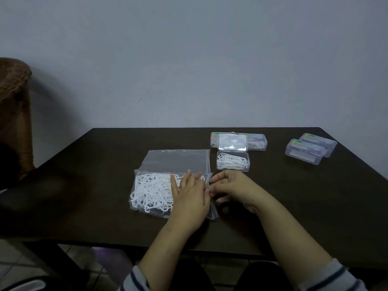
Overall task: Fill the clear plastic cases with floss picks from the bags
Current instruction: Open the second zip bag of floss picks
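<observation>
— What is seen at the centre of the table?

— A clear bag (168, 192) filled with white floss picks (153, 192) is laid flat on the dark table (105, 206), near the front edge. An empty clear bag (176, 160) is spread out just behind it, touching or overlapping its far edge.

— How are the hands placed?

— The left hand (192, 196) is laid on the right part of the filled bag, fingers straight and pressed flat on the plastic. The right hand (233, 189) is held just beside it, at the bag's right edge; its fingers are curled, and the edge of the plastic seems to be pinched between them, though the grip is not clearly shown.

— And the cases?

— An open case (233, 163) is set just beyond the right hand, its tray partly filled with floss picks and its lid (232, 142) tipped back. Two closed cases (257, 141) with coloured labels are lined up behind that lid, touching it or nearly so. Two more closed cases (304, 152) are set side by side well apart, toward the table's right corner.

— Anything else?

— A brown wicker chair (14, 101) is seen at the left, against a plain grey wall (189, 59). Striped sleeves (336, 278) are visible at the bottom.
</observation>
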